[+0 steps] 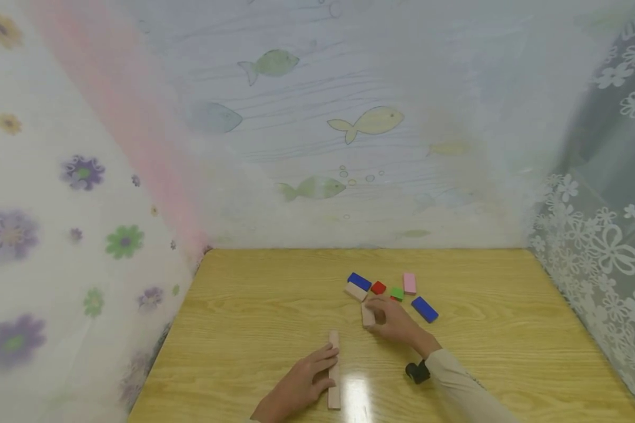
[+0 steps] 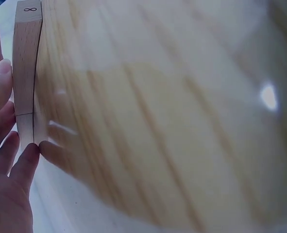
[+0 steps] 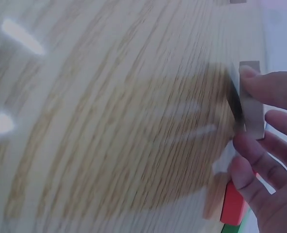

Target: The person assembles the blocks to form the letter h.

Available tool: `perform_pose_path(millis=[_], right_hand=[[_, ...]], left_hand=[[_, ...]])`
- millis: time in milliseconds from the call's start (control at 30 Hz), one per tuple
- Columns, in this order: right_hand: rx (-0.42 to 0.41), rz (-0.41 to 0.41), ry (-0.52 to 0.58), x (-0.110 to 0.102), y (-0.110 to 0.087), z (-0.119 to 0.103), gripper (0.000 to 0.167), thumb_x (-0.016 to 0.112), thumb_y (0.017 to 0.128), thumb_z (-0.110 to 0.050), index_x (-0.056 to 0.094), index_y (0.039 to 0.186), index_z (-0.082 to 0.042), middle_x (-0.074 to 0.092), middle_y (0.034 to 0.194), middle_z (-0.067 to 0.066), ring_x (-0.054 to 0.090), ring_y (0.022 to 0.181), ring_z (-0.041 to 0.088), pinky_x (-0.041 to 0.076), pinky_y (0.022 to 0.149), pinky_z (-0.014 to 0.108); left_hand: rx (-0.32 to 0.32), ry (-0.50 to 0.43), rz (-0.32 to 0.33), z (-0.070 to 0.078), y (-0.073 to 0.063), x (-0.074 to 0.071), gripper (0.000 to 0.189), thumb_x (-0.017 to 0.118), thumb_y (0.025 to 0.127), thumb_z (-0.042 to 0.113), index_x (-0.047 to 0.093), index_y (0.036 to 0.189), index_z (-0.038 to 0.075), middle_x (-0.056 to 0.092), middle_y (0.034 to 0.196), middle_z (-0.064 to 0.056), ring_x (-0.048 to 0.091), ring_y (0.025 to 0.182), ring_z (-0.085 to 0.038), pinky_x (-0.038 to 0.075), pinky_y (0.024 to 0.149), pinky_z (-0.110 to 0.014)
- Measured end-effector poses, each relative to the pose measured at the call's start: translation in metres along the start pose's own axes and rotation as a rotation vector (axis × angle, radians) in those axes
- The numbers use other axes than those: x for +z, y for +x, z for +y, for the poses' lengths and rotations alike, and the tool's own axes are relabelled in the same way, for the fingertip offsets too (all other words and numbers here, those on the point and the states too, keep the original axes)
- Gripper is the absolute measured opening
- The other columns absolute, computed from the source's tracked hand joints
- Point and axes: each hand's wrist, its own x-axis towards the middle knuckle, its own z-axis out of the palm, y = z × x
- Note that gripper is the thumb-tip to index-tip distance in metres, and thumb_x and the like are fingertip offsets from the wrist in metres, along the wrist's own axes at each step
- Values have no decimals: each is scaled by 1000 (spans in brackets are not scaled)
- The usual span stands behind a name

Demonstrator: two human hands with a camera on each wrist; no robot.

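Observation:
My left hand (image 1: 300, 380) lies along the left side of a straight row of plain wooden blocks (image 1: 334, 396), its fingertips and thumb touching it. Up close in the left wrist view, a seam crosses the wooden row (image 2: 25, 68), and a figure 8 is marked on one end. Farther off and to the right, my right hand (image 1: 397, 322) pinches a single plain wooden block (image 1: 367, 316) between thumb and fingers. That wooden block (image 3: 252, 114) stands out clearly in the right wrist view, with the thumb at one end and fingers at the other.
Behind the right hand are a blue block (image 1: 359, 281), a plain wooden block (image 1: 356, 291), a red block (image 1: 378, 288), a green block (image 1: 397, 293) and a pink block (image 1: 410, 284). Another blue block (image 1: 425, 309) lies right of them. Printed curtains (image 1: 370, 176) border the wooden table (image 1: 243, 329).

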Motion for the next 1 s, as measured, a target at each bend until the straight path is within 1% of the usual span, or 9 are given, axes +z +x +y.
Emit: perform_pose_path(millis=[167, 300, 467, 567, 667, 733, 900, 1000], right_hand=[[-12, 22, 40, -2, 1, -5, 49, 77, 77, -13, 61, 120, 2, 57, 123, 15, 53, 113, 32, 44, 96, 52], [-20, 57, 55, -3, 3, -10, 46, 79, 75, -12, 62, 117, 2, 58, 122, 16, 54, 112, 32, 45, 95, 52], [-16, 78, 67, -5, 6, -17, 45, 80, 75, -14, 63, 114, 1, 58, 118, 11, 58, 103, 25, 49, 90, 47], [-25, 77, 97, -8, 8, -22, 46, 80, 76, -13, 63, 115, 2, 58, 116, 9, 58, 97, 22, 52, 83, 44], [-36, 70, 141, -11, 10, -27, 46, 79, 76, -10, 62, 116, 4, 58, 116, 10, 58, 95, 23, 55, 77, 41], [-40, 64, 156, -12, 11, -30, 47, 78, 77, -9, 61, 117, 5, 57, 116, 11, 58, 94, 25, 55, 75, 40], [-42, 63, 144, -12, 13, -36, 47, 78, 77, -11, 61, 118, 3, 57, 115, 9, 57, 93, 23, 56, 74, 38], [-32, 58, 152, -11, 14, -39, 46, 78, 78, -11, 61, 119, 2, 56, 115, 8, 57, 93, 23, 55, 75, 38]], left_hand=[[11, -6, 12, 3, 1, -3, 46, 60, 94, 27, 53, 134, 8, 44, 144, -4, 37, 134, -22, 39, 105, -40], [44, -4, 28, 6, 1, -5, 44, 62, 93, 25, 55, 132, 5, 45, 142, -6, 38, 134, -23, 40, 104, -40], [75, 0, 39, 10, 1, -8, 43, 62, 93, 23, 56, 130, 2, 46, 142, -8, 39, 133, -24, 41, 103, -40], [70, -1, 37, 12, 1, -9, 44, 62, 93, 23, 55, 131, 2, 46, 142, -8, 38, 134, -24, 40, 103, -40], [58, -10, 35, 15, 2, -11, 44, 62, 93, 23, 55, 131, 3, 46, 142, -7, 38, 134, -24, 40, 104, -40], [52, -17, 35, 17, 2, -12, 44, 63, 92, 23, 56, 130, 3, 47, 141, -7, 38, 134, -24, 39, 104, -40], [49, -23, 34, 21, 2, -15, 43, 64, 91, 22, 56, 129, 2, 47, 141, -7, 38, 134, -24, 39, 104, -40], [50, -26, 33, 21, 2, -15, 43, 63, 92, 22, 56, 129, 2, 47, 141, -7, 38, 134, -24, 38, 105, -41]])
